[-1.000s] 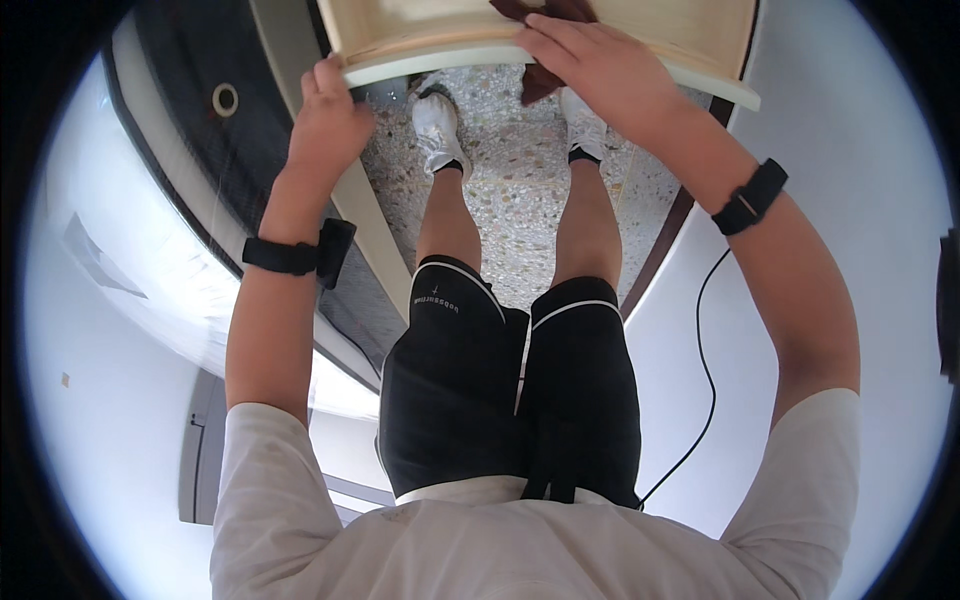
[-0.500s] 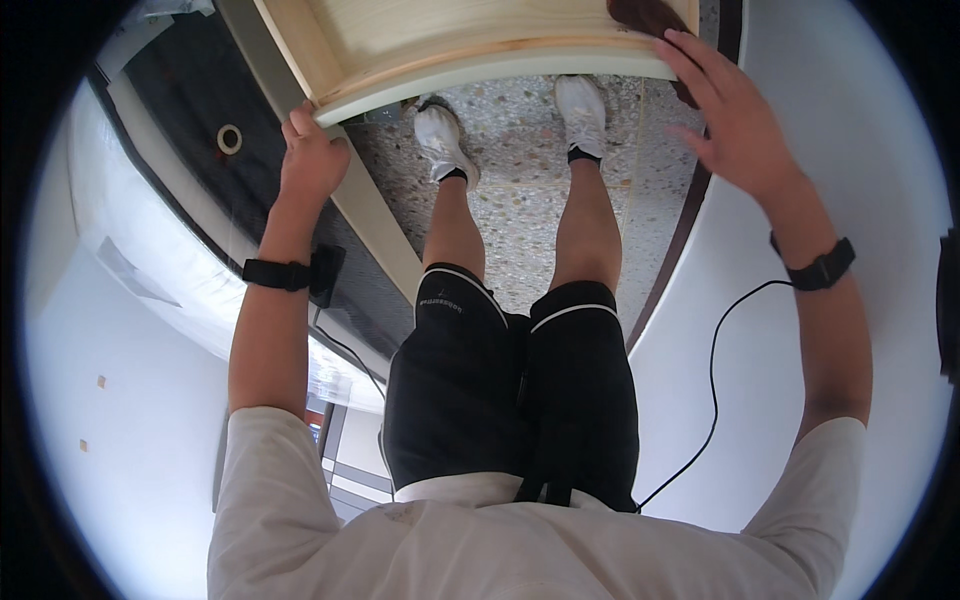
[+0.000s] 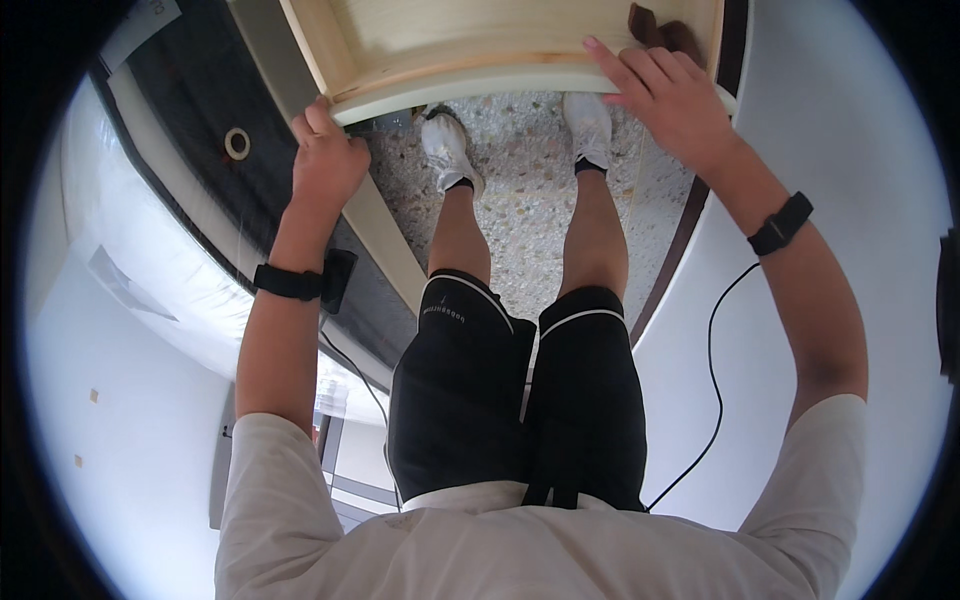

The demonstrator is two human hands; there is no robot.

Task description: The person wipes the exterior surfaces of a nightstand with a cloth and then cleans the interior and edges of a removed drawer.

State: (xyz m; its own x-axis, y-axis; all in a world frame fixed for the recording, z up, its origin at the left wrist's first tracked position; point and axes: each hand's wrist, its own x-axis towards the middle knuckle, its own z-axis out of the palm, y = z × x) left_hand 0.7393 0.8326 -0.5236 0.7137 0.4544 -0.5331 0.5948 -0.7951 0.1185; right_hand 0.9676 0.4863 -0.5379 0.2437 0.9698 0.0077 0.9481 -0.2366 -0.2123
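A pale wooden drawer point(image 3: 460, 82) with a light front panel juts out at the top of the view. My left hand point(image 3: 328, 160) is closed round the left end of that panel. Across the panel's right part reaches my right hand point(image 3: 675, 105), its index finger stretched out over the rim and its thumb apart on the near side. Inside the drawer's right corner, beyond this hand, lies a dark brown object point(image 3: 645, 24); its kind is unclear and my fingers partly cover it.
Left of the drawer is a dark surface with a roll of tape point(image 3: 237, 144), beside plastic-wrapped bedding point(image 3: 160, 240). A white wall point(image 3: 840, 150) stands close on the right. My feet in white shoes point(image 3: 445, 145) are on the speckled floor point(image 3: 510, 220) below the drawer.
My right hand has moved left along the drawer's front, away from the brown object it was touching. The drawer appears slightly lower and farther right in view. My left hand keeps its hold.
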